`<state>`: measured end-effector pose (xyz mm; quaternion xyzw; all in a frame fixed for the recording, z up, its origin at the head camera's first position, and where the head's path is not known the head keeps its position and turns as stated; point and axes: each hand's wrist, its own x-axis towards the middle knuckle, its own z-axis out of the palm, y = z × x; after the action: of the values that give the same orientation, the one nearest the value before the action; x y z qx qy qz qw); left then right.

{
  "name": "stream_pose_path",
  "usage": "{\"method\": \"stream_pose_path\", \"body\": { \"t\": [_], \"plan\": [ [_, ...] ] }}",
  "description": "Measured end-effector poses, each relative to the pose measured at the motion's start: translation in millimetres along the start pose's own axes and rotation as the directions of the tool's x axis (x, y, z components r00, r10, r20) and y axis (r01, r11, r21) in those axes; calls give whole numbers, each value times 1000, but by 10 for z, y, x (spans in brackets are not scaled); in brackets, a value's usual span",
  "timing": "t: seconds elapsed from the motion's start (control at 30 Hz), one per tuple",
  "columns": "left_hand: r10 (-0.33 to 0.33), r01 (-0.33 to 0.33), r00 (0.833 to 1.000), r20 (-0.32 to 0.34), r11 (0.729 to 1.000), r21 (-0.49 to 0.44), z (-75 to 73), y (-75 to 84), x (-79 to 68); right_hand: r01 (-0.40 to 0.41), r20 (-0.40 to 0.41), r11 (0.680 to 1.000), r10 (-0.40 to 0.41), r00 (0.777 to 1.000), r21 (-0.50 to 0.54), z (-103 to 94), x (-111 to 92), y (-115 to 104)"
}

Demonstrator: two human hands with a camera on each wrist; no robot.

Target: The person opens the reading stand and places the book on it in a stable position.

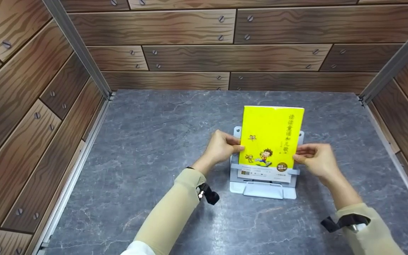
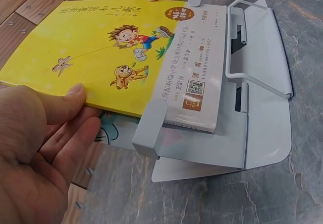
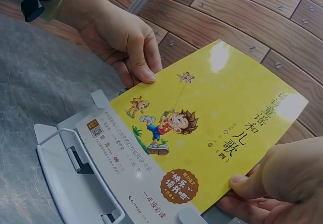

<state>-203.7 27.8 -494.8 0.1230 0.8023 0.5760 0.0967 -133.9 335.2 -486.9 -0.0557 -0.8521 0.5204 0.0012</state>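
Note:
A yellow children's book (image 1: 269, 131) with a cartoon boy and dog on its cover leans upright on a pale grey-blue metal book stand (image 1: 237, 186). My left hand (image 1: 221, 147) pinches the book's left edge, thumb on the cover and fingers behind, as the left wrist view shows. On the opposite edge my right hand (image 1: 317, 159) pinches the book the same way, its thumb (image 3: 245, 183) on the cover. Side clips (image 2: 150, 128) of the stand overlap the white lower band of the book. A wire flap (image 2: 257, 77) lies at the stand's front.
The stand is on a dark grey marbled tabletop (image 1: 147, 141). Wood-patterned panels (image 1: 186, 28) enclose it at the back and both sides, with metal rails (image 1: 80, 46) along the corners. Black straps (image 1: 209, 194) hang from the wrists.

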Motion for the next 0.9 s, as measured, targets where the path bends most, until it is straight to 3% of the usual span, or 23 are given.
{"method": "stream_pose_path", "body": {
  "t": [0.4,0.9],
  "plan": [
    [-23,23,1000,7,999,-30,25,-46,-17,3,-11,998,-4,1000,-56,15,-21,22],
    [-47,49,999,29,993,-106,39,-63,-55,17,9,999,-16,1000,-37,8,-59,66]
  ]
}}
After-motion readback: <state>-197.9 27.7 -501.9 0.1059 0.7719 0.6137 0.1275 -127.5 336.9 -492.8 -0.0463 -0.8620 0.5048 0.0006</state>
